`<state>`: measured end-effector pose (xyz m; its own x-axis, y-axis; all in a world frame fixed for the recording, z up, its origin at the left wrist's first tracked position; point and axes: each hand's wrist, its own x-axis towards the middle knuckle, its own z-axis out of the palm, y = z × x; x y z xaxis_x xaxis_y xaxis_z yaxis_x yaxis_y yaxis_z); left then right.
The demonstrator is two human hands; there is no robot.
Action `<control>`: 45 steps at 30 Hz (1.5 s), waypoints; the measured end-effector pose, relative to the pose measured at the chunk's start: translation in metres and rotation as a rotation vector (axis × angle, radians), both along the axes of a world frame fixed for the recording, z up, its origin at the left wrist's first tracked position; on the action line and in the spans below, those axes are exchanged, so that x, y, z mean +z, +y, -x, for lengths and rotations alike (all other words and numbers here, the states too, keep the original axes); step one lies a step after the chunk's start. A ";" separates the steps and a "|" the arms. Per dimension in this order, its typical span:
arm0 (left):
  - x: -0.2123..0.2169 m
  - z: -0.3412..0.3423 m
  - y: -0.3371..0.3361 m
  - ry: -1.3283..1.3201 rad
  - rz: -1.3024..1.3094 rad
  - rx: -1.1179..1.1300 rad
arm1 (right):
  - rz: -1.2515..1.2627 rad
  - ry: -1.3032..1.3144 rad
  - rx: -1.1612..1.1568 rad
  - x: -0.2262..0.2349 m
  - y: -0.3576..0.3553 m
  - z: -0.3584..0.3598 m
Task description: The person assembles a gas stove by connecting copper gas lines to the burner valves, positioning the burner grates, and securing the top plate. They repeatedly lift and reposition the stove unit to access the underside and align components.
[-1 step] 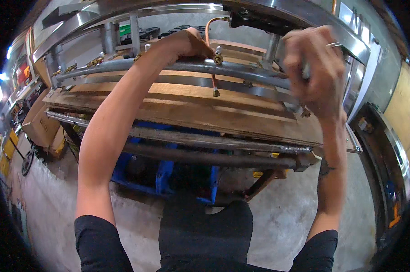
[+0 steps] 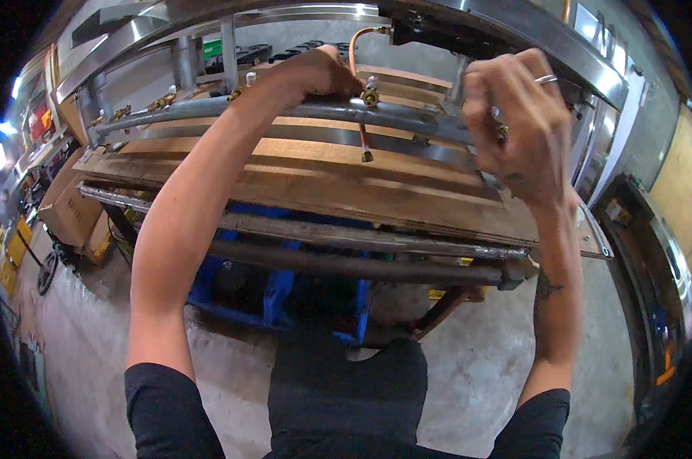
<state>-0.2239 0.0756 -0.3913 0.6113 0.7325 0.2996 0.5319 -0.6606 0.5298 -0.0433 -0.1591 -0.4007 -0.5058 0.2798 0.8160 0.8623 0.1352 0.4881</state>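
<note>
Round grey metal pipe (image 2: 300,112) with brass fittings (image 2: 370,98), under both hands' grip.

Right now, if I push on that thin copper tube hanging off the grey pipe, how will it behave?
The copper tube is thin and already curved, so it would probably bend or kink rather than spring back. It looks light. Its upper end seems fixed by a brass fitting on the grey pipe, so the free lower end would likely swing.

Little room above: steel frame (image 2: 514,30) close over the grey pipe (image 2: 285,111), copper tube (image 2: 359,53) and brass fittings (image 2: 370,97) crowding the gap between left hand (image 2: 315,73) and right hand (image 2: 514,115). Open passage over the wooden tabletop (image 2: 323,176) below the pipe.
</note>
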 end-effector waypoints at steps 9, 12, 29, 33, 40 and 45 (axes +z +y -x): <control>0.000 0.000 -0.003 -0.088 0.009 -0.055 | 0.219 0.077 -0.164 -0.038 0.048 0.002; -0.006 -0.003 0.000 -0.195 -0.059 -0.019 | 0.252 0.080 -0.209 -0.039 0.049 0.002; -0.005 0.003 0.008 0.138 -0.161 -0.087 | 0.116 0.367 -0.238 0.157 0.003 -0.015; -0.039 0.008 0.023 -0.013 -0.168 -0.120 | 0.515 0.193 -0.685 0.225 0.046 -0.072; 0.000 0.061 -0.062 0.413 -0.110 -0.137 | 0.616 0.254 -0.569 0.226 0.097 -0.185; 0.183 0.093 -0.126 0.065 0.395 -0.452 | 0.803 0.688 -0.557 0.222 0.131 -0.220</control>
